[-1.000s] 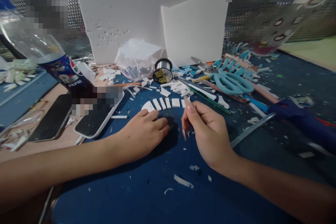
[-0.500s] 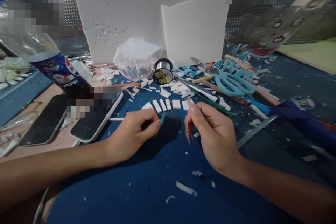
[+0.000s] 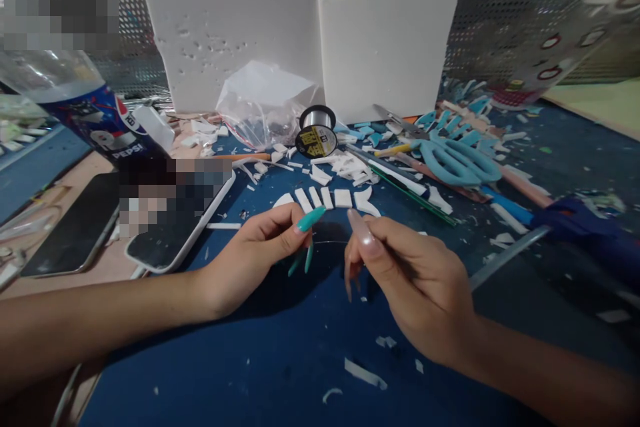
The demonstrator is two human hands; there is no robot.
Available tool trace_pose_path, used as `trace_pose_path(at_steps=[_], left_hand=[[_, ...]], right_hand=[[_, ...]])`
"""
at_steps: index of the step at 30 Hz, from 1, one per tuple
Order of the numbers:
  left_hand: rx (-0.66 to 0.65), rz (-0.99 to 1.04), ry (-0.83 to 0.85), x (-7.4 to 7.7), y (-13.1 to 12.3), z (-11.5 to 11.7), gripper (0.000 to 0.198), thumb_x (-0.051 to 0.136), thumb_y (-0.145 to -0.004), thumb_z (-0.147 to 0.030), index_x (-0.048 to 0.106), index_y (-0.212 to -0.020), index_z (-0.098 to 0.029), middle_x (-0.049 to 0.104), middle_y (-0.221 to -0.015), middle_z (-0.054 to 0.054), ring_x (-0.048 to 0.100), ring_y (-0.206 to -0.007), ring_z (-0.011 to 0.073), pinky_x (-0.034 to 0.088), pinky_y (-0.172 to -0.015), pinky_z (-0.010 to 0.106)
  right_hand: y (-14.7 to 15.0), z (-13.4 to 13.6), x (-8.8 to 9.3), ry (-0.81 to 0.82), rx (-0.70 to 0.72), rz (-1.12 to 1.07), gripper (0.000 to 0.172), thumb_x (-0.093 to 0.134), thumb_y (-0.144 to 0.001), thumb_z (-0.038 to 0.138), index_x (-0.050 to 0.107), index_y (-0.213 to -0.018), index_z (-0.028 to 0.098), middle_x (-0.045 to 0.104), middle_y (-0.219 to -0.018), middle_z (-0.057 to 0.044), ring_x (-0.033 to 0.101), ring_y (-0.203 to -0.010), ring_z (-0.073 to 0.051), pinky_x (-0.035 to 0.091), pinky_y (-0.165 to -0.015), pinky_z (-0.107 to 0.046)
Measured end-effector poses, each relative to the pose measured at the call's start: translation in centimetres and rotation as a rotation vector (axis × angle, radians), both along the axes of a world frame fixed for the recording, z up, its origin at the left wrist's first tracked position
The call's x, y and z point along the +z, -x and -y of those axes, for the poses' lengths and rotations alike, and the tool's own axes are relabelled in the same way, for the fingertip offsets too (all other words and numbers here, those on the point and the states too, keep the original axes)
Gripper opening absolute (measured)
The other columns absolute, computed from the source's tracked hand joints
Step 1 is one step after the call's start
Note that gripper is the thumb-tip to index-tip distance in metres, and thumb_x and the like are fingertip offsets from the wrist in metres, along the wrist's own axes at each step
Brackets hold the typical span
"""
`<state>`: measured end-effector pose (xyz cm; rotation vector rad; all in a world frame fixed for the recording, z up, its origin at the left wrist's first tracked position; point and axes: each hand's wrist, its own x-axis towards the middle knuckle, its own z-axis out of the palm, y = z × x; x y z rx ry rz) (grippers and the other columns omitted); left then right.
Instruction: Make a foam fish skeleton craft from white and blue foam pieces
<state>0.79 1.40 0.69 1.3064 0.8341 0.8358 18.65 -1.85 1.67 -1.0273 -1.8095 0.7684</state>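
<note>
My left hand (image 3: 255, 257) and my right hand (image 3: 415, 280) hover close together over the blue mat (image 3: 260, 360). Each pinches thumb to forefinger on one end of a thin clear thread (image 3: 329, 242) stretched between them. The left hand has long teal nails, the right long pale ones. Just beyond the fingertips, a curved row of small white foam pieces (image 3: 325, 198) lies on the mat. A spool of clear line (image 3: 317, 132) stands farther back, in the middle.
Two phones (image 3: 175, 227) (image 3: 75, 227) lie at the left beside a Pepsi bottle (image 3: 100, 127). Teal scissors (image 3: 457, 160), sticks and foam scraps clutter the right. A plastic bag (image 3: 265, 107) and white foam boards (image 3: 385, 40) stand at the back. White offcuts (image 3: 365, 373) dot the near mat.
My left hand lifted off the mat and turned into a pinch with its teal nails showing. Both hands rose slightly, and the thread now shows between them.
</note>
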Motion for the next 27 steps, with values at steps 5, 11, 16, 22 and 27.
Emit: trace_pose_path(at_steps=[5, 11, 16, 22, 27], left_hand=[[-0.031, 0.12, 0.153, 0.34, -0.13, 0.03, 0.031, 0.069, -0.072, -0.04, 0.05, -0.066, -0.016, 0.045, -0.058, -0.004, 0.038, -0.051, 0.0064, 0.03, -0.045, 0.02], [-0.011, 0.225, 0.215, 0.27, -0.07, 0.03, 0.029, 0.074, -0.07, -0.034, 0.053, -0.063, -0.015, 0.047, -0.056, -0.005, 0.04, -0.05, 0.0051, 0.03, -0.045, 0.018], [0.003, 0.232, 0.229, 0.16, 0.04, 0.24, 0.029, 0.075, -0.069, -0.033, 0.052, -0.062, -0.015, 0.051, -0.056, -0.004, 0.043, -0.051, 0.0055, 0.032, -0.046, 0.018], [0.021, 0.226, 0.236, 0.1, -0.02, 0.2, 0.03, 0.075, -0.068, -0.033, 0.052, -0.061, -0.015, 0.051, -0.055, -0.004, 0.043, -0.049, 0.0055, 0.031, -0.044, 0.018], [0.027, 0.208, 0.238, 0.32, -0.14, 0.22, 0.03, 0.075, -0.068, -0.033, 0.052, -0.062, -0.015, 0.052, -0.055, -0.005, 0.044, -0.049, 0.005, 0.032, -0.045, 0.017]], right_hand=[[0.17, 0.01, 0.11, 0.017, -0.036, -0.033, 0.026, 0.042, -0.093, 0.022, 0.056, -0.07, 0.022, 0.06, -0.061, 0.0, 0.057, -0.052, -0.01, 0.048, -0.055, -0.025], [0.03, 0.08, -0.09, -0.013, -0.019, -0.042, 0.025, 0.042, -0.092, 0.019, 0.058, -0.072, 0.021, 0.061, -0.065, 0.0, 0.059, -0.056, -0.01, 0.047, -0.056, -0.024], [-0.01, 0.15, -0.1, -0.042, -0.025, -0.008, 0.024, 0.042, -0.092, 0.019, 0.059, -0.075, 0.022, 0.063, -0.069, 0.0, 0.059, -0.06, -0.01, 0.047, -0.057, -0.025], [0.03, 0.05, -0.12, -0.047, -0.036, -0.008, 0.024, 0.044, -0.091, 0.018, 0.059, -0.073, 0.021, 0.062, -0.067, 0.0, 0.059, -0.059, -0.011, 0.046, -0.058, -0.025], [0.1, -0.08, -0.11, -0.079, -0.011, -0.029, 0.024, 0.044, -0.091, 0.016, 0.059, -0.073, 0.021, 0.062, -0.065, 0.0, 0.059, -0.057, -0.01, 0.047, -0.058, -0.024]])
